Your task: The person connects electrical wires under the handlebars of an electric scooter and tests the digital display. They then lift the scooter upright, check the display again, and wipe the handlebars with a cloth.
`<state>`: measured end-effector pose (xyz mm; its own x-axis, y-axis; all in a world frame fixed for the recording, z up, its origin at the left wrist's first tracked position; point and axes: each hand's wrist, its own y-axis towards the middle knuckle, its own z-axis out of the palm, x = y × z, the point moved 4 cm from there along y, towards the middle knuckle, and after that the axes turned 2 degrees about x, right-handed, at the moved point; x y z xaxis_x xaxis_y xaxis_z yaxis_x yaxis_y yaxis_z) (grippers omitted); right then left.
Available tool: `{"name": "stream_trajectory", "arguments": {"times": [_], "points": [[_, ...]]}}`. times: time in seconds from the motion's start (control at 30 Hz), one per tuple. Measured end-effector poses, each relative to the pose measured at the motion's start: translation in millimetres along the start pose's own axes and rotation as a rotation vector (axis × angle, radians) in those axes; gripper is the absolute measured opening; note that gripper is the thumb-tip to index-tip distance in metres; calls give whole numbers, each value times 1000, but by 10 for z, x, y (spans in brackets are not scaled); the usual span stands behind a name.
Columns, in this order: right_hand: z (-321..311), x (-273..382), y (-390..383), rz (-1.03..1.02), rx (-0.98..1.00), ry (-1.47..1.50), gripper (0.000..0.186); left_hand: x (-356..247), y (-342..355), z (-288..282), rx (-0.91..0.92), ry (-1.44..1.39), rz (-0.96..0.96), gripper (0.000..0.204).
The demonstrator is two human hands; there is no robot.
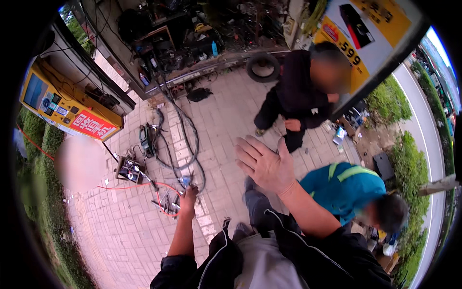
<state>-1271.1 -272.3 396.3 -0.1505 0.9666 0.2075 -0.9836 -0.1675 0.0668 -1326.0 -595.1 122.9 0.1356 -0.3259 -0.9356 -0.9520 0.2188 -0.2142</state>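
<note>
My right hand (267,166) is raised in front of me with the palm and fingers stretched out and nothing in it. Lower to the left, my left hand (188,198) is closed around a small tool with a blue-grey head (185,181); its exact kind is too small to tell. A thin red hose (144,185) runs across the paving toward that hand and loops beside it. Several metal hand tools (167,204) lie on the ground just left of my left hand. Beyond them stands an open box of tools and small parts (130,170).
Thick dark hoses (195,139) coil on the paving near a green machine (146,140). A person in dark clothes (301,82) is by a tyre (263,67); another in a teal jacket (341,185) bends at my right. A yellow cabinet (72,103) stands left, a cluttered workshop ahead.
</note>
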Motion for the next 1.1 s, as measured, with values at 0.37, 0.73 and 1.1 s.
{"name": "stream_trajectory", "arguments": {"times": [0.37,0.73,1.1], "points": [[-1466,1435,2881,84,-393,-122,37,143,560,-1300,-610,-126,-712,25],[-2397,3265,5034,-74,-564,-292,47,61,3864,-711,-350,90,-961,28],[-2574,5370,6838,-416,-857,-687,34,-2617,9122,120,24,22,-250,27]]}}
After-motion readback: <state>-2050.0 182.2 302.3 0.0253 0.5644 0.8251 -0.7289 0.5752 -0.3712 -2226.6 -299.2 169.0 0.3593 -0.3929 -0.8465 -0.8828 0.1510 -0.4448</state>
